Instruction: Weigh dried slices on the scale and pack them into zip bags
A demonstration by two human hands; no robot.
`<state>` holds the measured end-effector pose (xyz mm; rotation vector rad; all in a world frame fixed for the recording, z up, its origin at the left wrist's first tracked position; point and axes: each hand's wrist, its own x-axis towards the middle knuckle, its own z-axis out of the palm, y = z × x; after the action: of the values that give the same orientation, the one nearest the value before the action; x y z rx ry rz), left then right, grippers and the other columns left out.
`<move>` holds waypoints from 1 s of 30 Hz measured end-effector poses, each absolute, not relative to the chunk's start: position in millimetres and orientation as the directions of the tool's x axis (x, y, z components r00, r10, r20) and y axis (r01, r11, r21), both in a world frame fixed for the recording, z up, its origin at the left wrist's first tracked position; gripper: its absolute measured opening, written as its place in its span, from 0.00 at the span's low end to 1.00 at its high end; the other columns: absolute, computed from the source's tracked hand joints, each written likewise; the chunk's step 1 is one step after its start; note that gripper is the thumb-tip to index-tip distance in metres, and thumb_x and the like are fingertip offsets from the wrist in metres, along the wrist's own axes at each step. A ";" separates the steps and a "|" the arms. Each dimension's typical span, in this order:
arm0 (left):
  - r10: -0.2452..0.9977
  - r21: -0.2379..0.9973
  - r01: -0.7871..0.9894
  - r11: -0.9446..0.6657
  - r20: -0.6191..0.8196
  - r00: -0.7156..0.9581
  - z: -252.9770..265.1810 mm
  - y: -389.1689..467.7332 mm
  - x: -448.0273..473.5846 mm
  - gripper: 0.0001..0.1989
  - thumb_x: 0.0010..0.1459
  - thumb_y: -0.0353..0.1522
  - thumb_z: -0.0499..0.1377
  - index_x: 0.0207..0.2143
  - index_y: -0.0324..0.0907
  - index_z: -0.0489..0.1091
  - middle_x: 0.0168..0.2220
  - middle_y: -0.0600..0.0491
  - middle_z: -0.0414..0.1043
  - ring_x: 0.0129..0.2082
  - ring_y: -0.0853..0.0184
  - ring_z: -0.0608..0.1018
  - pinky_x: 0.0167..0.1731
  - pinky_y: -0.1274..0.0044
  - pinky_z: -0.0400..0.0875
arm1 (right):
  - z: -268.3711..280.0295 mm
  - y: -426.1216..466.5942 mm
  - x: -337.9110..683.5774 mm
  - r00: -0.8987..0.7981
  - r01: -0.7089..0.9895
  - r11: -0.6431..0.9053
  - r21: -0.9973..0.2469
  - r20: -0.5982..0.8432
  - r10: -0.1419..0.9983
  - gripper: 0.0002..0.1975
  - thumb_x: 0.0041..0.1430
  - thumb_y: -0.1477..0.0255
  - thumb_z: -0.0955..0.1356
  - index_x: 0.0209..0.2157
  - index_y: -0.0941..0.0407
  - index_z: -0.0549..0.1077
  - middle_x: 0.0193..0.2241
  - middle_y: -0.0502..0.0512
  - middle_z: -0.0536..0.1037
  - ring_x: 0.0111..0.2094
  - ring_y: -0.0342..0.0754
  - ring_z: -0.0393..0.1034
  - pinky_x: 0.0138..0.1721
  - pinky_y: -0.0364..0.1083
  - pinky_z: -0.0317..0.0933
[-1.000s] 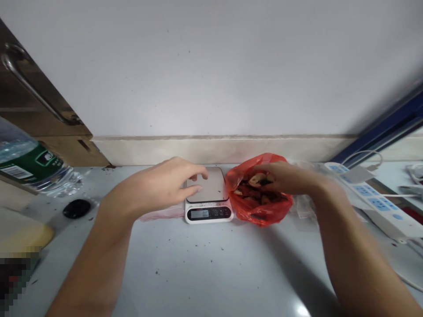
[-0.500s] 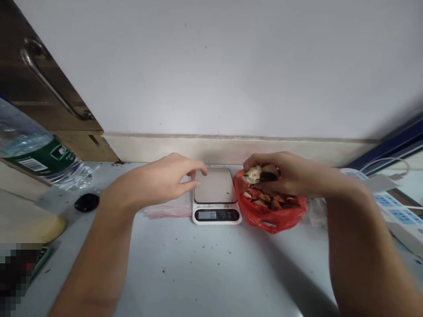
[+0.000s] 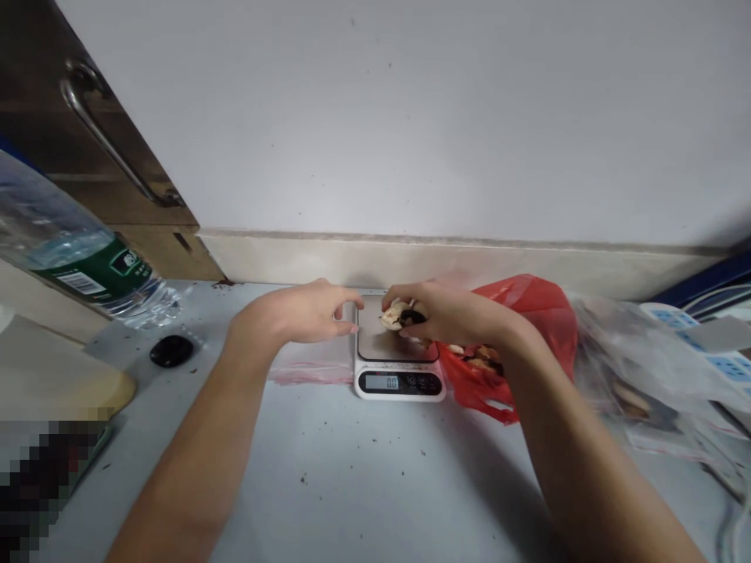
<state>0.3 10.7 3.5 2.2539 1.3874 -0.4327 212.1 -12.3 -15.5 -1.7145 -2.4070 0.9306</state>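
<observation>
A white kitchen scale [image 3: 400, 391] with a flat platform stands against the wall, its display reading 0.0. My right hand [image 3: 437, 307] is closed on a small bunch of dried slices [image 3: 392, 315], pale ones and a dark one, over the platform. Whether the slices touch the platform I cannot tell. At the platform's left edge my left hand [image 3: 317, 311] holds nothing, thumb and fingers apart. A red plastic bag [image 3: 531, 305] with more dried pieces [image 3: 484, 358] inside lies right of the scale, partly covered by my right forearm.
Clear plastic bags [image 3: 616, 375] and white power strips [image 3: 674, 317] lie on the right. Flat zip bags [image 3: 317, 363] rest left of the scale. Farther left are a black round lid [image 3: 171, 351] and a water bottle [image 3: 99, 266]. Dark crumbs dot the table [image 3: 352, 485].
My right hand has moved left from the red bag to above the scale, carrying dried slices. My left hand stays beside the platform. The view has shifted slightly.
</observation>
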 end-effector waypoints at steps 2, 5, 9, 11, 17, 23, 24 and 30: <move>0.738 0.206 0.892 -0.403 -0.503 0.450 -2.3 13.5 1.9 0.23 0.64 0.39 0.54 0.61 0.51 0.70 0.55 0.46 0.77 0.45 0.56 0.80 0.44 0.70 0.71 | -15.1 -14.2 206.4 -0.374 0.865 0.207 -0.457 -0.313 0.873 0.20 0.58 0.81 0.68 0.50 0.52 0.78 0.33 0.51 0.81 0.27 0.45 0.72 0.29 0.42 0.62; 0.706 0.214 0.872 -0.441 -0.516 0.484 -8.8 15.6 5.6 0.21 0.65 0.39 0.55 0.59 0.49 0.71 0.52 0.47 0.78 0.46 0.57 0.80 0.43 0.71 0.71 | -13.8 -16.2 204.8 -0.355 0.875 0.182 -0.449 -0.338 0.872 0.24 0.59 0.82 0.67 0.55 0.51 0.77 0.34 0.53 0.82 0.26 0.45 0.73 0.30 0.43 0.62; 0.690 0.221 0.850 -0.478 -0.504 0.519 -12.4 16.1 9.0 0.22 0.65 0.39 0.54 0.59 0.46 0.71 0.50 0.46 0.78 0.45 0.55 0.80 0.42 0.70 0.71 | -15.8 -14.4 211.1 -0.335 0.875 0.176 -0.450 -0.303 0.892 0.28 0.59 0.79 0.70 0.61 0.50 0.74 0.40 0.56 0.83 0.33 0.48 0.76 0.33 0.43 0.64; 0.693 0.206 0.860 -0.466 -0.519 0.500 -13.2 16.1 9.2 0.22 0.66 0.40 0.54 0.60 0.47 0.70 0.50 0.45 0.78 0.44 0.55 0.80 0.41 0.70 0.71 | -17.8 -12.8 214.6 -0.338 0.870 0.191 -0.455 -0.267 0.903 0.27 0.60 0.78 0.71 0.60 0.49 0.75 0.45 0.56 0.83 0.38 0.49 0.77 0.36 0.43 0.64; 0.697 0.165 0.877 -0.452 -0.548 0.463 -13.2 15.1 11.0 0.23 0.67 0.42 0.53 0.62 0.51 0.68 0.50 0.46 0.77 0.42 0.56 0.79 0.40 0.70 0.71 | -20.7 -10.5 219.0 -0.355 0.857 0.230 -0.461 -0.206 0.912 0.16 0.62 0.77 0.71 0.51 0.51 0.79 0.41 0.53 0.84 0.35 0.46 0.75 0.35 0.42 0.63; 0.703 0.162 0.884 -0.439 -0.550 0.450 -12.2 14.0 12.4 0.24 0.66 0.43 0.53 0.62 0.51 0.68 0.51 0.46 0.77 0.43 0.56 0.79 0.42 0.68 0.72 | -21.5 -8.8 222.5 -0.376 0.824 0.272 -0.498 -0.121 0.919 0.08 0.63 0.75 0.71 0.44 0.54 0.79 0.37 0.52 0.84 0.35 0.46 0.76 0.35 0.43 0.63; 0.703 0.169 0.883 -0.438 -0.548 0.454 -12.3 14.1 12.1 0.24 0.66 0.43 0.53 0.62 0.51 0.68 0.52 0.46 0.77 0.43 0.56 0.80 0.42 0.68 0.72 | -21.4 -8.7 223.0 -0.381 0.817 0.275 -0.506 -0.118 0.917 0.09 0.63 0.76 0.70 0.44 0.55 0.79 0.38 0.53 0.84 0.35 0.46 0.76 0.36 0.43 0.63; 0.700 0.203 0.878 -0.434 -0.537 0.470 -12.5 16.0 9.6 0.26 0.66 0.43 0.53 0.65 0.49 0.66 0.54 0.45 0.77 0.47 0.55 0.80 0.46 0.68 0.72 | -20.7 -7.7 227.2 -0.403 0.788 0.323 -0.525 -0.042 0.914 0.10 0.62 0.76 0.69 0.44 0.54 0.79 0.39 0.54 0.84 0.36 0.48 0.77 0.38 0.45 0.65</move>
<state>9.6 16.0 -12.5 2.2660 1.3128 -0.5232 227.2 -7.7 -20.7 -1.5386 -2.3288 0.6961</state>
